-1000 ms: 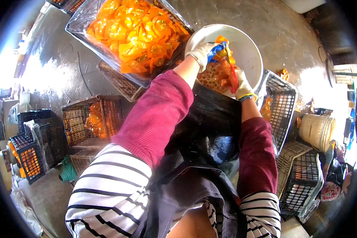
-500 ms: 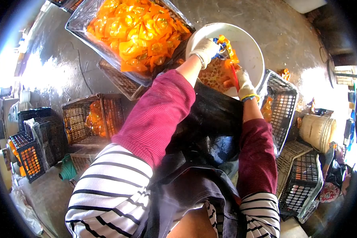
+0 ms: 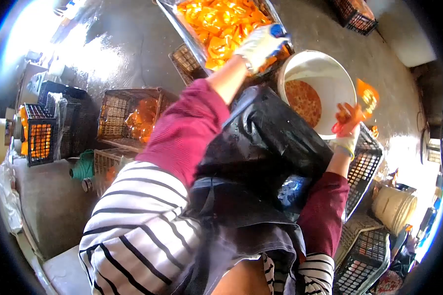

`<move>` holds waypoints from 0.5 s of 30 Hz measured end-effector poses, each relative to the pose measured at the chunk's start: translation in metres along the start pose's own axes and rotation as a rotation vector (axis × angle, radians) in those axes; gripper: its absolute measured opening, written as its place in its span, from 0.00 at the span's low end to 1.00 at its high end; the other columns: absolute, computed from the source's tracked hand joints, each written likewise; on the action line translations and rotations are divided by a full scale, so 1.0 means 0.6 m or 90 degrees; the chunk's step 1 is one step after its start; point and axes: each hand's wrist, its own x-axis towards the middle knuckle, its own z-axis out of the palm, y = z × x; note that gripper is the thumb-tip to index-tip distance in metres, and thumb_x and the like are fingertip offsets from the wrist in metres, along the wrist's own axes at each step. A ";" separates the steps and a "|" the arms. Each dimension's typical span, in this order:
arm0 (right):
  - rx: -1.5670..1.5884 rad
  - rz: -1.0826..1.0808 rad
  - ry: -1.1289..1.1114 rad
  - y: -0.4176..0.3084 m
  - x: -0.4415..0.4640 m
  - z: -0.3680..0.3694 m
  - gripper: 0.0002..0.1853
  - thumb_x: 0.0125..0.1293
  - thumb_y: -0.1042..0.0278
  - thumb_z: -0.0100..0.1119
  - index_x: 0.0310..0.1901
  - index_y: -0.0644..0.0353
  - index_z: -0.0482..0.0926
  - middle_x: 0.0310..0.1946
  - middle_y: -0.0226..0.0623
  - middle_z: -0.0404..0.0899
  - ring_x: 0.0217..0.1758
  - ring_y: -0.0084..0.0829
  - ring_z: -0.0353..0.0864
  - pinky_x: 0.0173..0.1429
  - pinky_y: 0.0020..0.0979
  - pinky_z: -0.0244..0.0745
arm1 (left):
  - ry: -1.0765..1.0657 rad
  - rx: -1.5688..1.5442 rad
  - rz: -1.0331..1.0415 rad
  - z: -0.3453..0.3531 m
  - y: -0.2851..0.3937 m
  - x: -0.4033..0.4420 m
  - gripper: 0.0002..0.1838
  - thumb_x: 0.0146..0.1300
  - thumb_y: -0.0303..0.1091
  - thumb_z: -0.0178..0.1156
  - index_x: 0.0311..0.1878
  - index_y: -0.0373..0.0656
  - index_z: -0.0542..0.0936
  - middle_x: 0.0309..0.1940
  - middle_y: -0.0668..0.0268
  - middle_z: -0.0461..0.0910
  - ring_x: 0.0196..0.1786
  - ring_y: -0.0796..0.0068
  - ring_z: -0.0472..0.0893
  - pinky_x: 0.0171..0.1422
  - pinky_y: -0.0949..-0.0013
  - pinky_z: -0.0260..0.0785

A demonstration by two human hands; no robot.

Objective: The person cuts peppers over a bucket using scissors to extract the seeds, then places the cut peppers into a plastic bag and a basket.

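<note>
My left hand (image 3: 262, 45), in a pale glove with blue fingertips, is over the plastic-lined crate (image 3: 179, 29) of shiny orange packets (image 3: 221, 24). Motion blurs its fingers, so their grip is unclear. My right hand (image 3: 348, 129), gloved with orange-stained fingers, is at the right rim of the white bucket (image 3: 316, 56). It is closed round a red-handled tool (image 3: 336, 128), whose working end I cannot make out. An orange plastic wrapper (image 3: 368, 98) is just beyond its fingertips; whether they touch it is unclear. Reddish, lumpy wet contents (image 3: 302, 102) lie in the bucket.
A black crate (image 3: 366, 167) stands below my right hand. Leftward are a brown crate (image 3: 133, 115) with orange pieces and a green roll (image 3: 82, 164). A cream bucket (image 3: 396, 209) stands at right. Black sheeting (image 3: 261, 142) covers my lap.
My left hand has left the bucket and moved over the crate of orange packets. My right hand has moved out to the bucket's right rim, with an orange wrapper now beyond it. The view has shifted.
</note>
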 end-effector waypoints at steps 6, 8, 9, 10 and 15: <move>0.497 -0.024 -0.073 0.015 -0.018 -0.073 0.45 0.59 0.32 0.48 0.66 0.64 0.61 0.65 0.38 0.67 0.65 0.41 0.67 0.65 0.48 0.64 | 0.058 0.757 0.112 -0.131 -0.174 -0.059 0.33 0.59 0.47 0.61 0.65 0.47 0.67 0.53 0.52 0.75 0.57 0.54 0.75 0.60 0.56 0.66; 0.470 -0.048 -0.366 0.021 -0.001 -0.064 0.43 0.60 0.34 0.48 0.66 0.65 0.62 0.64 0.38 0.69 0.63 0.41 0.69 0.65 0.48 0.64 | 0.005 0.835 0.091 -0.131 -0.205 -0.042 0.34 0.57 0.45 0.62 0.66 0.45 0.65 0.52 0.50 0.75 0.56 0.53 0.75 0.59 0.55 0.67; 0.449 -0.059 -0.510 0.020 0.008 -0.062 0.42 0.61 0.35 0.49 0.66 0.65 0.63 0.63 0.39 0.69 0.62 0.42 0.70 0.65 0.48 0.64 | -0.017 0.822 0.040 -0.126 -0.208 -0.029 0.34 0.57 0.43 0.63 0.66 0.44 0.65 0.51 0.49 0.75 0.54 0.53 0.76 0.58 0.56 0.68; 0.423 -0.041 -0.445 0.020 0.013 -0.065 0.42 0.61 0.36 0.49 0.65 0.66 0.63 0.63 0.39 0.70 0.61 0.42 0.71 0.64 0.48 0.64 | -0.043 0.808 -0.013 -0.120 -0.212 -0.019 0.34 0.57 0.42 0.63 0.65 0.42 0.64 0.50 0.49 0.75 0.53 0.52 0.76 0.57 0.56 0.68; 0.255 0.005 -0.101 0.007 -0.017 0.001 0.38 0.62 0.39 0.51 0.63 0.65 0.66 0.61 0.37 0.72 0.58 0.40 0.74 0.62 0.45 0.67 | -0.048 0.714 -0.057 -0.110 -0.236 0.046 0.18 0.60 0.45 0.56 0.47 0.44 0.79 0.40 0.56 0.83 0.41 0.57 0.83 0.45 0.55 0.73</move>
